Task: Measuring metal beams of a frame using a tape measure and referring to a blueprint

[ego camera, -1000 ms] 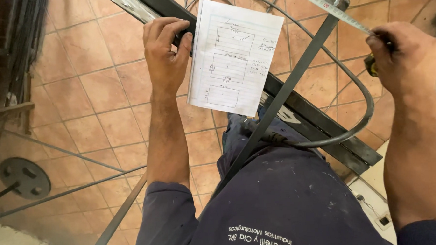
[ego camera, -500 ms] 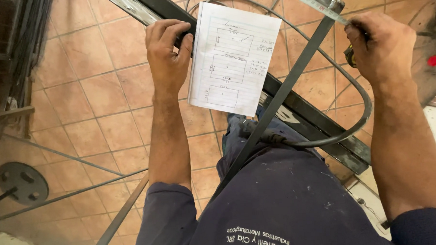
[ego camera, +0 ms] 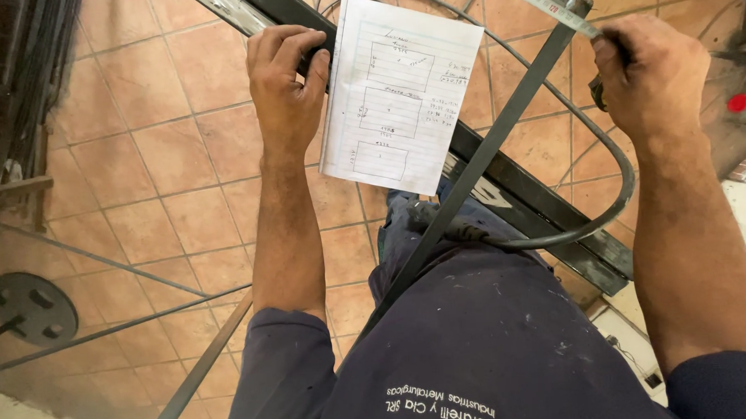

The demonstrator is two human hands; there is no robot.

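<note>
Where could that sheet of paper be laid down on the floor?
Bare tiles lie between the left hand and the dark rack. It is crowded under the paper, where the steel bar and black cable cross.

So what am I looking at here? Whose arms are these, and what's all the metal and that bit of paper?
The camera sits on a person's head and looks down, so both arms are theirs. The left hand holds a lined sheet of paper with hand-drawn rectangles against a dark metal bar. The right hand grips a small dark object where a tape measure runs along a thinner grey bar. A black cable loops around. Below is a reddish tiled floor.
</note>
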